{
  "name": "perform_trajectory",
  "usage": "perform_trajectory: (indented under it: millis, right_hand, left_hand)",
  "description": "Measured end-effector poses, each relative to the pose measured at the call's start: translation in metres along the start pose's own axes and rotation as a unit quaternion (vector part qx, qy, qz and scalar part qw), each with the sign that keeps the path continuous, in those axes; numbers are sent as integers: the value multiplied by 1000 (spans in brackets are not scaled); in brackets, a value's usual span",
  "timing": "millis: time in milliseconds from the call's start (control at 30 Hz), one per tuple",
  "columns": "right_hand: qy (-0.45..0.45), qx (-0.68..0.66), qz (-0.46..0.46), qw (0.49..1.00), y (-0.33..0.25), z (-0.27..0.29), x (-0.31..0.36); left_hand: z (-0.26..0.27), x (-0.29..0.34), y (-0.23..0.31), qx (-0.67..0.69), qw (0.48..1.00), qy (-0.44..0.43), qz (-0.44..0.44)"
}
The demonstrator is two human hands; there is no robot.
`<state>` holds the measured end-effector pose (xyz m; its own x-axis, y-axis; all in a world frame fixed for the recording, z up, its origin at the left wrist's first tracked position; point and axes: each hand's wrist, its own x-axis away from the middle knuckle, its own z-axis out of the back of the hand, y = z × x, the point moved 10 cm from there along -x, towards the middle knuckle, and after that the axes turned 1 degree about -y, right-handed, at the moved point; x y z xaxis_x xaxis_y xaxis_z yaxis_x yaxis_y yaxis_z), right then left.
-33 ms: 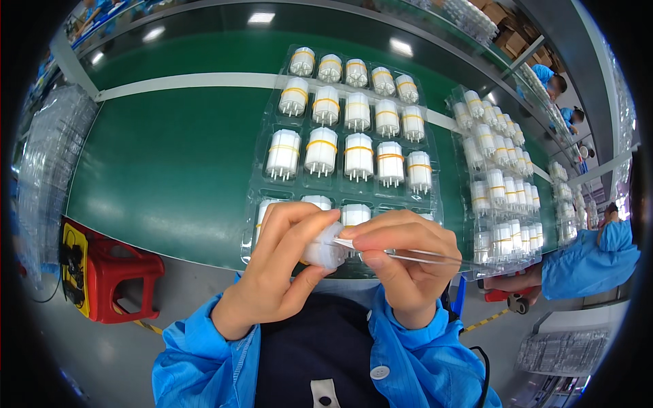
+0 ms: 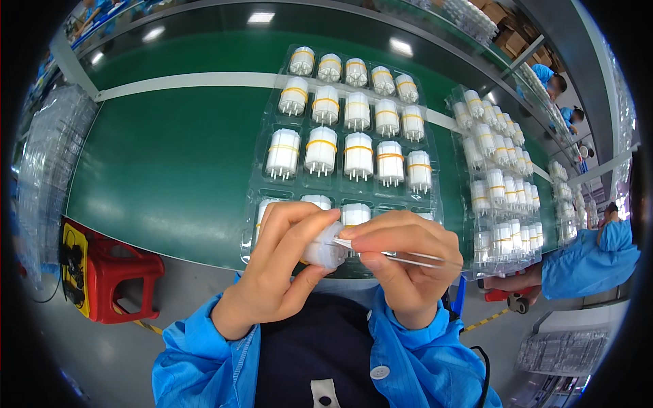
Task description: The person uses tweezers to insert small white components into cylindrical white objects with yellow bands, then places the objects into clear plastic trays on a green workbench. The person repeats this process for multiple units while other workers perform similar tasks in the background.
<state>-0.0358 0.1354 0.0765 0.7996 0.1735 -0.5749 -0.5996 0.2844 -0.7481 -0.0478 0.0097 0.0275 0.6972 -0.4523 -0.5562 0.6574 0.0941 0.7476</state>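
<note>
My left hand [image 2: 272, 268] is closed around a white cylindrical plastic housing [image 2: 322, 250], its end turned toward my right hand. A bit of yellow band shows at the housing's left side, by my fingers. Pinched between my right thumb and fingers is a pair of slim metal tweezers [image 2: 422, 260]; my right hand [image 2: 408, 255] holds their pale tip against the housing's end. What the tip touches is too small to make out. Just beyond my hands lies a clear plastic tray [image 2: 262, 183] with rows of similar white housings [image 2: 358, 156], most ringed by yellow or orange bands, pins pointing toward me.
More filled trays of white housings [image 2: 503, 190] stand to the right on the green table [image 2: 170, 170]. Clear trays are stacked [image 2: 54, 156] at the far left. A red stool [image 2: 126, 282] stands at lower left. A person in blue [image 2: 585, 262] sits on the right.
</note>
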Motion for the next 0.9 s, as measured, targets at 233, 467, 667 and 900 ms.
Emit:
perform_trajectory:
  millis: [233,467,667,900]
  right_hand:
    - [21,-101,4,995,5,8,-2]
    - [118,-223,-44,967,22,-1,23]
    - [121,-225,-60,965,27,-4,25]
    - [123,-247,-61,959,30,-6,27]
  left_hand:
    - [6,-1,-1,-16,999,48,3]
    - [7,9,-12,41,988,148,-4]
    - [8,10,0,-48,984,161,-61]
    - [9,10,3,-72,980,164,-81]
